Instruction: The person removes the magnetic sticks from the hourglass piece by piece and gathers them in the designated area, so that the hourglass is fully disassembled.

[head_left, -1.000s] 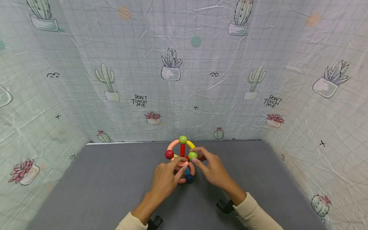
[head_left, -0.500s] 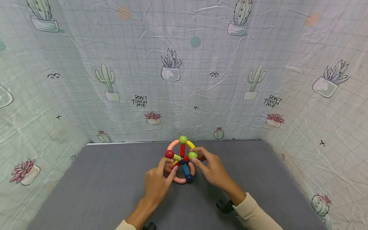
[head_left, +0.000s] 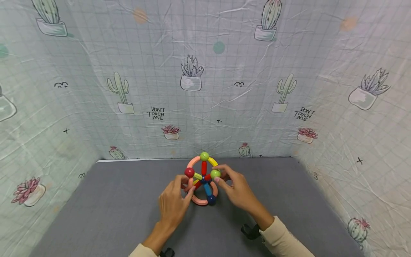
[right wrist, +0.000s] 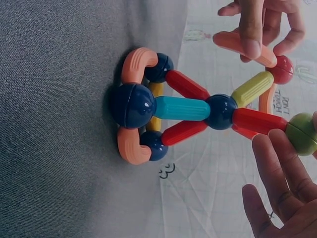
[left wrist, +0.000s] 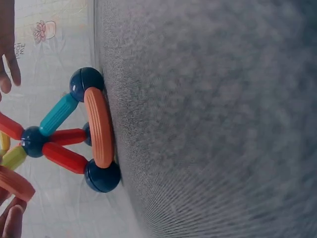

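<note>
A magnetic ball-and-stick toy stands on the grey table, its navy centre ball (right wrist: 220,111) joined to several straight rods. My left hand (head_left: 171,203) pinches a curved orange magnetic rod (right wrist: 233,43), one end right at the red ball (right wrist: 283,69); the rod slants downward from there. My right hand (head_left: 237,185) holds the right-hand green ball (head_left: 215,174) between thumb and fingertips. Another green ball (head_left: 204,156) tops the back, linked by a curved orange rod (head_left: 193,161) to the red ball and by a curved yellow rod (head_left: 213,161) to the right.
Below, navy balls (right wrist: 132,105) joined by curved orange rods (right wrist: 132,145) and a yellow rod (right wrist: 155,94) form the base on the grey table (head_left: 128,200). A cactus-print sheet (head_left: 218,100) rises behind and at both sides. Black straps (head_left: 250,231) hang at the wrists.
My left hand has carried the curved orange rod leftward from across the middle of the toy to beside the red ball. The right hand stays at the green ball.
</note>
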### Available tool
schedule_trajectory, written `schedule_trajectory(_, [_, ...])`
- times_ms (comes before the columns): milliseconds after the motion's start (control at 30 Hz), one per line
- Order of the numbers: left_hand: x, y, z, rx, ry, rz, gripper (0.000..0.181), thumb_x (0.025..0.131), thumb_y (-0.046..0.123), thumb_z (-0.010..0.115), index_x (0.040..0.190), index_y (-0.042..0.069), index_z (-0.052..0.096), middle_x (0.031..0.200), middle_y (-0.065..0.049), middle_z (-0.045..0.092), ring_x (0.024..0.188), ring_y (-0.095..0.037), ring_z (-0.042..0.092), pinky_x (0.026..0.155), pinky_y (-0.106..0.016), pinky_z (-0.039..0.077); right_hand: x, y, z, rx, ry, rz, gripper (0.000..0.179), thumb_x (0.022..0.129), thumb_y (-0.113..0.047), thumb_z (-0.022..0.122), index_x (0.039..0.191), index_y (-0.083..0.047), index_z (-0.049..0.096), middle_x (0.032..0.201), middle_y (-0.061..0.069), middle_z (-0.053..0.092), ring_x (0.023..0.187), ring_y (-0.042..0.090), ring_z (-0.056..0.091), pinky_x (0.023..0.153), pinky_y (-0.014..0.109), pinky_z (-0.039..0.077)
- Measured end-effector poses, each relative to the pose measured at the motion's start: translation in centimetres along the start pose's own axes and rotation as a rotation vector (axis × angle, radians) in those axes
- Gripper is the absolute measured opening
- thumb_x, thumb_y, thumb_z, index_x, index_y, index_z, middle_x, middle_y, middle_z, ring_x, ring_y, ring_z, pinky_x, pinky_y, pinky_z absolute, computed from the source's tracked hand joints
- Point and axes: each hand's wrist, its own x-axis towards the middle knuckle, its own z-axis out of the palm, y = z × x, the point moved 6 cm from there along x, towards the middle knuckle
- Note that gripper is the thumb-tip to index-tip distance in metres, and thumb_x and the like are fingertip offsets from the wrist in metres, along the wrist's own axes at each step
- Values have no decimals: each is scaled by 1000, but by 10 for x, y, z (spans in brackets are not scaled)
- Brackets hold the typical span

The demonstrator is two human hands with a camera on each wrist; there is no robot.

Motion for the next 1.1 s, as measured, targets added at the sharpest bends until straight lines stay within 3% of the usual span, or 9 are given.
schedule_trajectory(300, [0, -3, -4, -38, 21, 24, 42, 78, 18, 92, 113, 15, 69, 91, 2, 77, 72, -12, 67, 55, -26, 50, 1, 0, 1, 6, 6, -1, 31, 107, -33, 63, 138, -33, 62, 101, -8, 72, 91, 9, 70, 82, 30, 57])
schedule_trajectory(633, [-5, -12, -17, -78, -88, -18, 41, 78, 18, 94, 113, 19, 73, 90, 8, 73, 72, -6, 63, 61, -24, 51, 1, -2, 3, 8, -7, -3, 32, 108, -33, 63, 140, -34, 61, 102, 3, 74, 92, 10, 70, 82, 31, 56])
schedule_trajectory(833, [-6, -36, -41, -13, -150, -45, 42, 77, 25, 96, 112, 23, 72, 87, 11, 72, 66, -2, 60, 57, -22, 47, 2, -1, 1, 1, 4, -7, 31, 108, -32, 63, 138, -34, 62, 99, -10, 71, 92, 8, 69, 84, 31, 57])
schedule_trajectory(1100, [-10, -84, -79, 67, -156, -76, 40, 76, 24, 96, 109, 22, 74, 82, 11, 73, 63, -3, 62, 54, -25, 47, 0, 0, 0, 3, 7, -6, 31, 108, -33, 63, 138, -33, 62, 99, -6, 71, 92, 9, 69, 83, 31, 57])
